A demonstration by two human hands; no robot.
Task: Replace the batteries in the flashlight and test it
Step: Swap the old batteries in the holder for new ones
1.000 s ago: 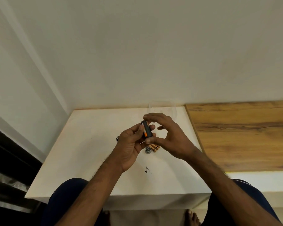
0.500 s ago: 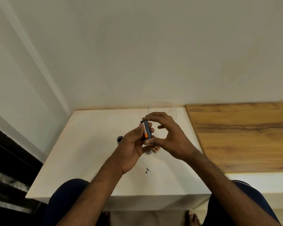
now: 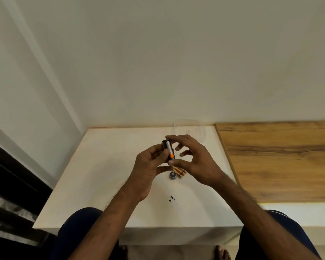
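Above a white table (image 3: 101, 184), the left hand (image 3: 148, 171) is gripping the black battery holder (image 3: 166, 147) with curled fingers while the right hand (image 3: 197, 162) is pinching its two ends between forefinger and thumb, and loose batteries (image 3: 179, 172) and a round cap (image 3: 172, 175) are lying just beneath.

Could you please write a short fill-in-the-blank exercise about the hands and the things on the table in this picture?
The left hand and right hand hold a black battery holder above the ____.
The battery in it has an ____ band.
A round cap lies beside the loose ____.
Missing words: table; orange; batteries.
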